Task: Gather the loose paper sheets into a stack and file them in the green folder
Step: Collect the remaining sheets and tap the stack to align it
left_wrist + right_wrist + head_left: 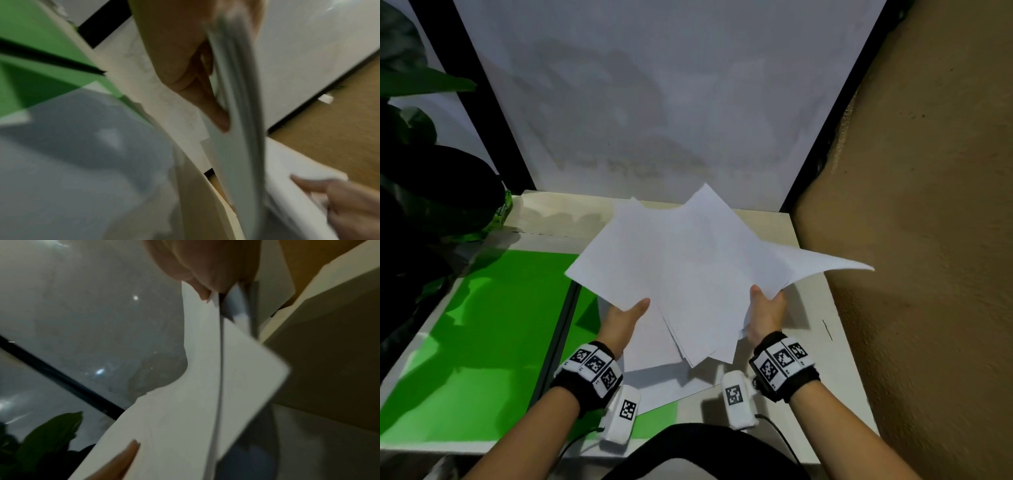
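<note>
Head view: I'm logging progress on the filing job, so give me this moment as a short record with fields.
sheets: fanned, uneven bundle held above the table
left hand: grips the bundle's left edge, thumb on top
right hand: grips the right edge, thumb on top
folder: green, open flat on the table, one sheet lying on it
stage: sheets gathered, not squared or filed

Left hand [185, 65] pinches blurred paper sheets [236, 113] above green folder [41, 48].

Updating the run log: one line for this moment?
both hands hold fanned papers above table | unsquared | green folder open | one sheet on it
</note>
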Available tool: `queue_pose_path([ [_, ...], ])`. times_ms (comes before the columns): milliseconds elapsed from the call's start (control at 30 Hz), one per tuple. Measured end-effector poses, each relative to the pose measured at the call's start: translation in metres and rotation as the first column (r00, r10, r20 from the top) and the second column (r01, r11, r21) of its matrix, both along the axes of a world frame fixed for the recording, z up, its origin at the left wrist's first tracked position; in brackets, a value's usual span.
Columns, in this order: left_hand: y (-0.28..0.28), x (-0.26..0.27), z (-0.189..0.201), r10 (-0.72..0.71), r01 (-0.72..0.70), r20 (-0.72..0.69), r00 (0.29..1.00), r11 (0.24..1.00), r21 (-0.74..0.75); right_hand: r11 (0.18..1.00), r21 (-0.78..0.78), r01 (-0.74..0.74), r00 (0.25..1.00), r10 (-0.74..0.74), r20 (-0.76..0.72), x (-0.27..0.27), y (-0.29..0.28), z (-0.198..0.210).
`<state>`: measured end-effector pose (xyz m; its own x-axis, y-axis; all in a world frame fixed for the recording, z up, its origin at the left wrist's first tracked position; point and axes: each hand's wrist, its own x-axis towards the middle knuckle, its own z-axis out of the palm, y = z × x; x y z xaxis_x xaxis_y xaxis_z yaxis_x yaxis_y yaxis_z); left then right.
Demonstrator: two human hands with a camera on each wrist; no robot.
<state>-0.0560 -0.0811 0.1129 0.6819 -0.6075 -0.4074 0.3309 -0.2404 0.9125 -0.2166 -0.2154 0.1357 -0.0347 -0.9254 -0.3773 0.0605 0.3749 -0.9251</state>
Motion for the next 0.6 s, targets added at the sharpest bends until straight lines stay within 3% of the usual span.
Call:
queue_pose_path([
  [167,0.012,0.007,-0.043,0.034,0.038,-0.279,0.960,0.968,0.248,0.989,0.136,-0.055,0.984,0.076,-0.162,-0.021,0.008,-0.036],
  [233,0.018,0.002,-0.051,0.017,0.087,-0.316,0.949,0.945,0.314,0.973,0.210,-0.096,0.957,0.148,-0.249,-0.029,0.012,-0.051],
  [400,0.023,-0.004,-0.059,-0.016,0.114,-0.225,0.974,0.895,0.431,0.950,0.289,-0.118,0.886,0.232,-0.401,-0.043,0.003,-0.059],
  [600,0.026,0.006,-0.076,-0.029,0.103,-0.163,0.986,0.880,0.463,0.973,0.196,-0.120,0.850,0.203,-0.486,-0.057,-0.022,-0.056],
])
